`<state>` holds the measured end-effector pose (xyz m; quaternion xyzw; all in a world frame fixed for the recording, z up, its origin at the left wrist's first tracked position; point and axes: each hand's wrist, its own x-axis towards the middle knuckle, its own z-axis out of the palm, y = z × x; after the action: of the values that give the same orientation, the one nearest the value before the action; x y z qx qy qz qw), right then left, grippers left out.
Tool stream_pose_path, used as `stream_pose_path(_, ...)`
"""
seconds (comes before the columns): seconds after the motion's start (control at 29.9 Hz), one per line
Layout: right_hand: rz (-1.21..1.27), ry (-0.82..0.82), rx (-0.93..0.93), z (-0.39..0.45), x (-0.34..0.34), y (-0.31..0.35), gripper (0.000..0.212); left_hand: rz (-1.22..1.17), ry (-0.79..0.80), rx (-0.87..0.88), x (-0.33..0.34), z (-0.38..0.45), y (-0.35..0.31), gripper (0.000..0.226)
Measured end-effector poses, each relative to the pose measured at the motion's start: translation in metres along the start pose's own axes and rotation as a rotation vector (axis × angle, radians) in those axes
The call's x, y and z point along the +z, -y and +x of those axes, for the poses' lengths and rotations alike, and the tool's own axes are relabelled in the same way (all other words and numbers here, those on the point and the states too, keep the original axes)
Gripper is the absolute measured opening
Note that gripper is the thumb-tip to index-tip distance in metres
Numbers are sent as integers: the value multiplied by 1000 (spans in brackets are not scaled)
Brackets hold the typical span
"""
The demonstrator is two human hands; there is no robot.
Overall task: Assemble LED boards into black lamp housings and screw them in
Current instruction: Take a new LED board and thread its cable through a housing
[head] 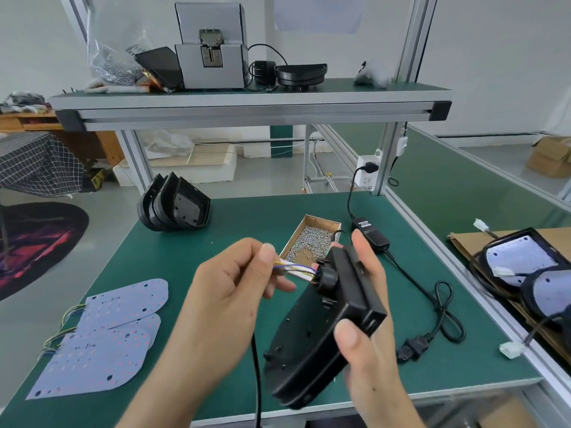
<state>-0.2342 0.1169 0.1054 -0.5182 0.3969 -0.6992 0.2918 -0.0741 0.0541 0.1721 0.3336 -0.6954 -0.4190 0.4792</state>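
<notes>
- Right hand (367, 307) grips a black plastic lamp housing (312, 341), held tilted above the green bench mat (191, 242).
- Left hand (228, 291) pinches the thin coloured wires (293, 268) emerging from the housing's round port.

Bright, even, diffuse light with only faint shadows on the green bench (191, 261). Wide-angle distortion bows the aluminium frame posts (415, 35) and stretches the edges. Both hands are slightly motion-blurred; the lower corners are soft.

Two bare hands (234, 291), sleeveless forearms
</notes>
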Motion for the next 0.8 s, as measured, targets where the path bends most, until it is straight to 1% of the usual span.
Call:
stream_pose_path(0.07, -14, -18, -7, 4, -2, 4, 103, 184, -3, 48, -9, -3, -3, 25)
stream_pose_path(0.1, -15, -7, -8, 6, -3, 7, 102, 230, 17, 94, -10, -4, -6, 22)
stream_pose_path(0.2, 14, 8, 26, 10, -2, 11, 103, 219, 110, 229, -3, -6, -11, 19)
stream_pose_path(0.33, 45, 20, 53, 12, 2, 13, 109, 66, 76, 190, 3, -4, -14, 17)
stream_pose_path(0.4, 33, 29, 75, 14, 2, 17, 107, 51, 50, 189, 2, -3, -14, 18)
stream_pose_path(0.54, 32, 68, 68, 14, 2, 17, 106, 10, 84, 157, -2, -2, -14, 18)
stream_pose_path(0.64, 16, 57, 52, 11, 7, 16, 107, 12, 82, 161, -3, -3, -13, 19)
stream_pose_path(0.74, -33, 59, 46, 8, 9, 20, 98, 8, 72, 149, -2, -7, -7, 19)
stream_pose_path(0.8, -150, 83, 43, 9, 9, 26, 88, 44, 76, 145, -2, -7, -2, 20)
